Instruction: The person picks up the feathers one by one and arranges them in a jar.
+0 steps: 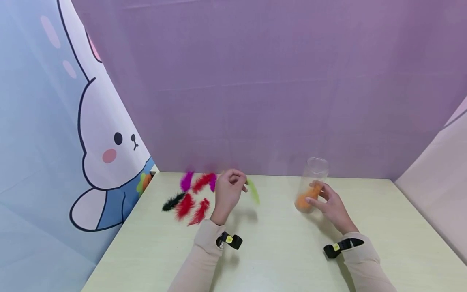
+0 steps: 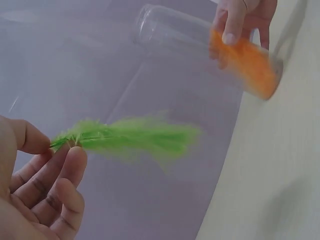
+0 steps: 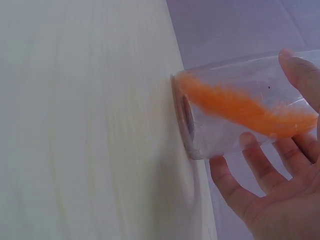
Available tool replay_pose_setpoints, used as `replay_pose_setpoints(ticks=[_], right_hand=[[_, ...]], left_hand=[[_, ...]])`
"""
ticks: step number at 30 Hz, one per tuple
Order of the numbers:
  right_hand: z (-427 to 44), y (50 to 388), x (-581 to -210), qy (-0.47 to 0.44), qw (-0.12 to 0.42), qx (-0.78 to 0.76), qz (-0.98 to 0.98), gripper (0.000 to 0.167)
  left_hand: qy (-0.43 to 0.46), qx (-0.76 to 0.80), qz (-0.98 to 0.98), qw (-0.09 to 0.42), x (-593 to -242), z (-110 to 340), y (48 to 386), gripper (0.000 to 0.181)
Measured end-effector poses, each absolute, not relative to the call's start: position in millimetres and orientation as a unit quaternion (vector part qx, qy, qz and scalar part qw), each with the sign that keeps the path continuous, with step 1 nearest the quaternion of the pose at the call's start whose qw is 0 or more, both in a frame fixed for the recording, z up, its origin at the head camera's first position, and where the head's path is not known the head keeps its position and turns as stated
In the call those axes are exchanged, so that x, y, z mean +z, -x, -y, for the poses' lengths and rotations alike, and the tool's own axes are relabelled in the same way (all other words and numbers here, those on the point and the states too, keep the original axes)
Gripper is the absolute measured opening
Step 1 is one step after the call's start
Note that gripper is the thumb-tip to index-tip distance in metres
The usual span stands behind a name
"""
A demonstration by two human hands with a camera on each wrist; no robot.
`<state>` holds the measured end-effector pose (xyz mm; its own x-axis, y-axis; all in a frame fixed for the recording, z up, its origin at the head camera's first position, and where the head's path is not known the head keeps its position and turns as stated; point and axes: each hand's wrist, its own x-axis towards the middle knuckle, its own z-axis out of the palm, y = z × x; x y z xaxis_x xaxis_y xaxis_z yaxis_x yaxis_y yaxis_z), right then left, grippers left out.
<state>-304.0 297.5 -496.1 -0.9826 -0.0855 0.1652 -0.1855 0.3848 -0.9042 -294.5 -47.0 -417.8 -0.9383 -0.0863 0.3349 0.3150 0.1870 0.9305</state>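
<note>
One green feather point(image 2: 140, 137) hangs above the counter point(image 1: 277, 243), pinched near its quill end between the thumb and fingertips of the left hand point(image 1: 228, 190), so that grip is narrow. Its long axis runs downward, the broad tip lowest and pointing at the counter, slanting a little to the right in the head view; the barbs are soft and fluffy along a thin, pale shaft. Well to its right, the right hand point(image 1: 333, 207) has its thumb on one side and its fingers on the other side of a jar point(image 1: 309, 178), a wider grip around the lower part. The jar is a smooth, clear, tall cylinder with its mouth up and its base down at the counter. Inside it an orange feather point(image 3: 240, 110) lies diagonally, bottom to side, downy in texture. Left of the left hand, more feathers lie spread on the counter: two magenta-purple point(image 1: 187, 181), three red point(image 1: 185, 206) and one black point(image 1: 173, 202), their axes pointing various ways. Each wrist bears a black camera point(image 1: 233, 240) with a small yellow label, too small to read. A plain purple cloth point(image 1: 255, 89) rises behind, beside a blue sheet printed with a rabbit point(image 1: 106, 134).
</note>
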Motion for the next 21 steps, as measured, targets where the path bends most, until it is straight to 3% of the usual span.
replay_pose_setpoints(ticks=[21], right_hand=[[-296.6,305.9,-499.1,-0.077,0.05,0.539,0.837,0.07]], left_hand=[[0.122,-0.681,0.707,0.145,-412.3,13.9,298.6,0.009]])
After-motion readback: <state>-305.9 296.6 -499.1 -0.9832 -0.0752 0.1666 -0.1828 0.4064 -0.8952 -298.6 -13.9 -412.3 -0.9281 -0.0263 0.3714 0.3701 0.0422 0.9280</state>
